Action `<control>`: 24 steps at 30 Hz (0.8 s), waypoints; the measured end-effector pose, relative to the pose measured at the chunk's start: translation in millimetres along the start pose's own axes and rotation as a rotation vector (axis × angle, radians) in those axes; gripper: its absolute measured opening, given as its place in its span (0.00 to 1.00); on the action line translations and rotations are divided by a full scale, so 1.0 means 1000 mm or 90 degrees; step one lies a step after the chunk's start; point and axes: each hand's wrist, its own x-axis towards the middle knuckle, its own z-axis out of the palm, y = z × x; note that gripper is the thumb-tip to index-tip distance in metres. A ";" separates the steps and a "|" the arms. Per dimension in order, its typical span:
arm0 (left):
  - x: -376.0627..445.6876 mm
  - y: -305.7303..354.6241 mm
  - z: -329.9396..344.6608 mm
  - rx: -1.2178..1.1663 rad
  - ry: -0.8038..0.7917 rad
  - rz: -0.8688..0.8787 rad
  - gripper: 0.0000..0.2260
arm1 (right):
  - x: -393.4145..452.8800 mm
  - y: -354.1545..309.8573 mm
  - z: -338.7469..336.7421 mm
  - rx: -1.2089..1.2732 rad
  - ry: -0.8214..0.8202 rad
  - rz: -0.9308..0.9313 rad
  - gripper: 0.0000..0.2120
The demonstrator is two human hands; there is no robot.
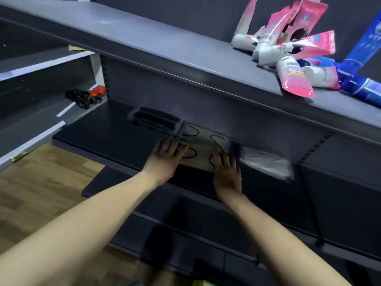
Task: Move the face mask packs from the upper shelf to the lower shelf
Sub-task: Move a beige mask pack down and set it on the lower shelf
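The beige mask pack [203, 147] on the lower shelf [107, 133], just right of the black pack [154, 118], looks light, floppy, slick. My left hand [168, 155] and right hand [225, 168] rest flat-fingered on its edges; I'd pinch there.

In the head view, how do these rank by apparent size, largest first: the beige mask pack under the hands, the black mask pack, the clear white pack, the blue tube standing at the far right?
1. beige mask pack
2. clear white pack and black mask pack: look similar, both blurred, so unranked
3. blue tube: cut off by the frame edge, so unsure
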 end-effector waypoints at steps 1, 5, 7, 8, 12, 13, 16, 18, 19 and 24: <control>0.009 0.000 0.002 -0.001 -0.014 -0.005 0.35 | 0.005 0.001 0.001 -0.001 0.001 0.008 0.35; 0.046 -0.003 0.005 -0.016 -0.015 -0.012 0.36 | 0.032 0.007 0.001 0.010 0.044 0.014 0.36; 0.063 -0.005 0.011 -0.031 0.026 -0.012 0.35 | 0.051 0.011 0.001 0.023 0.076 0.026 0.37; 0.073 -0.007 0.013 -0.031 0.045 -0.012 0.35 | 0.061 0.013 0.000 0.032 0.088 0.034 0.37; 0.112 -0.013 0.014 0.020 0.057 -0.026 0.34 | 0.098 0.023 0.002 0.078 0.111 0.053 0.34; 0.119 -0.013 0.016 0.036 0.060 -0.034 0.34 | 0.105 0.026 0.005 0.088 0.115 0.047 0.33; 0.138 -0.015 0.031 0.085 0.062 -0.028 0.29 | 0.121 0.032 0.021 0.136 0.143 0.024 0.24; 0.144 -0.014 0.048 0.089 0.023 -0.001 0.29 | 0.128 0.038 0.040 0.151 0.122 0.030 0.21; 0.145 -0.013 0.055 0.080 0.002 0.013 0.30 | 0.130 0.041 0.049 0.164 0.103 0.033 0.22; 0.156 -0.017 0.081 -0.053 -0.007 0.003 0.32 | 0.135 0.047 0.066 0.295 0.070 0.082 0.47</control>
